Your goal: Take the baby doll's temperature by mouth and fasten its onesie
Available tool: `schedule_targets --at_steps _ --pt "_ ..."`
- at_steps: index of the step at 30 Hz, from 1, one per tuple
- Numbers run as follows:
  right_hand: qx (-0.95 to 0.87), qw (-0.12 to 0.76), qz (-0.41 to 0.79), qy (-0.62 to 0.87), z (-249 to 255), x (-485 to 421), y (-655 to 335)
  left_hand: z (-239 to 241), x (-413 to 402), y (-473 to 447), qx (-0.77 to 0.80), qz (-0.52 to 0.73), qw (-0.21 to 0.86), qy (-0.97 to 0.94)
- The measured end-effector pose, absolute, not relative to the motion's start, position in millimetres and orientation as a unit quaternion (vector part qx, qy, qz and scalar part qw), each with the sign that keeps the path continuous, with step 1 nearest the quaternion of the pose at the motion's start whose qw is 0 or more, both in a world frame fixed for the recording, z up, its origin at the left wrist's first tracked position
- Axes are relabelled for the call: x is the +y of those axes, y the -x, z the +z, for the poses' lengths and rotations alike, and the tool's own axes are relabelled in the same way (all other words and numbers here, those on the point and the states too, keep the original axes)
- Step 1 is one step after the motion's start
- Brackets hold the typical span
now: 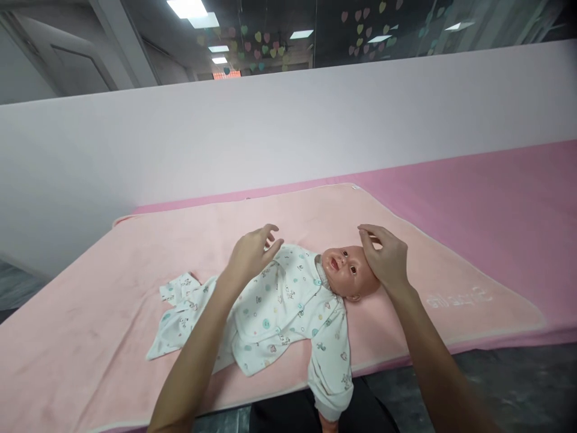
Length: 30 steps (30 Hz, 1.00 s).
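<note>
A doll (293,294) lies face up on a peach blanket (112,337), which is spread over a pink cover (505,210). The doll wears a white printed jacket (265,316) with matching trousers (184,319), the trouser legs extending at its foot end. The person's left hand (255,252) is above the doll's torso, its fingers loosely curved, released and parted from the thumb. The right hand (386,255) is at the doll's head (347,273); its fingers bend toward the thumb around a visible gap, with nothing seen in them. Contact between this hand and the head cannot be determined. On the doll's near side, one sleeve (331,364) reaches over the blanket's edge, above the person's dark-clothed lap (283,415). Pale lettering (460,299) marks the blanket past the doll's head end. Beyond the doll stands a white partition (270,132), with heart-shaped stickers (258,37) on the glass above it.
</note>
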State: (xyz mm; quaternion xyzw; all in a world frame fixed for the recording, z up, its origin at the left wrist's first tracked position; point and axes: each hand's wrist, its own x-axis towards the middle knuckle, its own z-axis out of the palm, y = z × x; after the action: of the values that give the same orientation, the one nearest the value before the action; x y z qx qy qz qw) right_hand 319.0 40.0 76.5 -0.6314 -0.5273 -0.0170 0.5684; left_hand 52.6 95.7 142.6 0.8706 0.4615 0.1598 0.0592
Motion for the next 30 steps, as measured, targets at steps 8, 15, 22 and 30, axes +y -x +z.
schedule_targets --at_steps 8,15,22,30 --pt "-0.537 0.466 0.457 0.534 59.8 62.8 -349.0 61.9 142.2 -68.6 0.478 0.063 0.079 -0.873" --pt "-0.431 0.515 0.56 0.484 34.0 67.3 -348.9 71.8 144.6 -62.8 0.484 0.02 0.123 -0.866" --pt "-0.3 0.621 0.524 0.499 -0.9 82.2 -364.6 74.7 145.2 -64.1 0.479 0.009 0.177 -0.86" --pt "-0.343 0.639 0.479 0.494 14.7 72.7 -360.1 75.4 145.6 -65.1 0.515 -0.008 0.214 -0.83"
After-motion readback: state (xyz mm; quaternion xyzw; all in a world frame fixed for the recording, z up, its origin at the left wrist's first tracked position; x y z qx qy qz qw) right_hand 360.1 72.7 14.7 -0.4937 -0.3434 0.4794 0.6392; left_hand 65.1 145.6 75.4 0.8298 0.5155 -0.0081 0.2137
